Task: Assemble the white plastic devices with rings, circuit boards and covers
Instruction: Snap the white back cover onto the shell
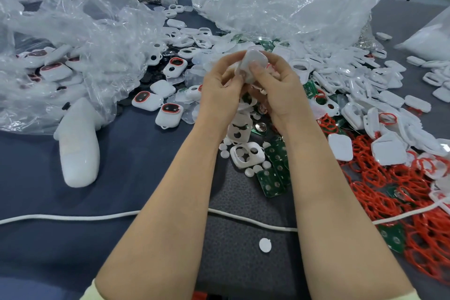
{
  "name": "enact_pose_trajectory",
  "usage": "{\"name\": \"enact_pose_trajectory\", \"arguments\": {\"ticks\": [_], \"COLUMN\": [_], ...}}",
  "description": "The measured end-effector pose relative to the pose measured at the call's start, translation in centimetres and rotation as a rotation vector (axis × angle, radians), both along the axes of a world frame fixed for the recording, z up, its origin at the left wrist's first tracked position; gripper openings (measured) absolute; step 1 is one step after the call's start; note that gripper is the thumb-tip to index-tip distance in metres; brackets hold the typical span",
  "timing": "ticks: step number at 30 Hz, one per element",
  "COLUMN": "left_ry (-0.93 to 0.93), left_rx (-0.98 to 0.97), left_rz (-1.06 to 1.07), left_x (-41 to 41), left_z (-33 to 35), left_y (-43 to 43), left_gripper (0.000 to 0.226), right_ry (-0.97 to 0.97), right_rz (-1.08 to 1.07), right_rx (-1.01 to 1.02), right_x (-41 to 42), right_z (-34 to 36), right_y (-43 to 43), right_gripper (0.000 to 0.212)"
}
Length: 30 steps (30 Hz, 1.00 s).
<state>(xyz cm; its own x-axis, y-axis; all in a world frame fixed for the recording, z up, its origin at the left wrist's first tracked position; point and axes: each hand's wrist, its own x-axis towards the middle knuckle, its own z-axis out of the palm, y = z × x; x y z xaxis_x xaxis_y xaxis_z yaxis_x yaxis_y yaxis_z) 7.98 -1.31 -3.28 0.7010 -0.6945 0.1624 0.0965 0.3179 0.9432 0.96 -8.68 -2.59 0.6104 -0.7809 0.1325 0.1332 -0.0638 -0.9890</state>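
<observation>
Pressure is what this hold looks made for: my left grip [219, 90] and my right grip [280, 95] meet around one white device [253, 56], raised clear of the counter [121, 178] at the middle of the view. The fingers of both are curled behind it and my right thumb lies flat on its smooth face, so both are pinching it. I judge that I hold it this way to squeeze a cover down onto its shell, thumb on top and fingers as the backing. Whether the seam has closed I cannot tell, because my fingers hide the edges. Everything else seems laid out around that device so that each part is a short reach. Just below it lie an open shell [260, 156] and loose white button discs [225, 147], with green circuit boards [271, 184] beside them. Lower and to the right of it spreads a tangle of red rings [379, 202], and above those a heap of white covers [339, 147] and frames. To the left of it sit finished devices [168, 114] with red-rimmed windows, some under a clear plastic bag [85, 31], which reads as the done side. Beyond it a second crumpled bag [280, 2] is heaped. Nearer me than the device, a white cord [73, 217] crosses the counter. No brand, label or writing is legible anywhere; the boards show only round metal contacts.
</observation>
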Motion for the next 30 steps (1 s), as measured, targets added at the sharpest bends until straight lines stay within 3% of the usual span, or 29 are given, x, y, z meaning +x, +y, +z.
{"name": "enact_pose_trajectory", "arguments": {"ticks": [6, 9, 11, 14, 17, 21, 30], "left_ry": [0.267, 0.284, 0.264, 0.262, 0.239, 0.204, 0.180], "left_rx": [-0.074, 0.015, 0.046, 0.023, 0.001, -0.030, -0.006], "left_rz": [0.008, -0.007, 0.003, 0.049, 0.052, 0.018, 0.032], "left_x": [0.2, 0.2, 0.1, 0.5, 0.5, 0.1, 0.2], "left_z": [0.8, 0.7, 0.7, 0.7, 0.6, 0.5, 0.4], "left_y": [0.2, 0.2, 0.3, 0.4, 0.2, 0.1, 0.0], "left_gripper": [0.019, 0.039, 0.035, 0.024, 0.020, 0.015, 0.016], "right_ry": [0.058, 0.096, 0.159, 0.206, 0.152, 0.245, 0.140], "right_rz": [-0.133, -0.127, -0.089, -0.068, -0.072, -0.044, 0.003], "right_rx": [-0.333, -0.455, -0.503, -0.464, -0.287, -0.293, -0.050], "right_x": [-1.0, -0.8, -0.7, -0.7, -0.6, -0.4, -0.4], "right_z": [0.9, 0.9, 0.9, 1.0, 0.6, 0.2, 0.2], "right_y": [-0.2, 0.0, 0.1, 0.2, -0.2, -0.4, -0.3], "right_gripper": [0.017, 0.017, 0.028, 0.032, 0.024, 0.017, 0.012]}}
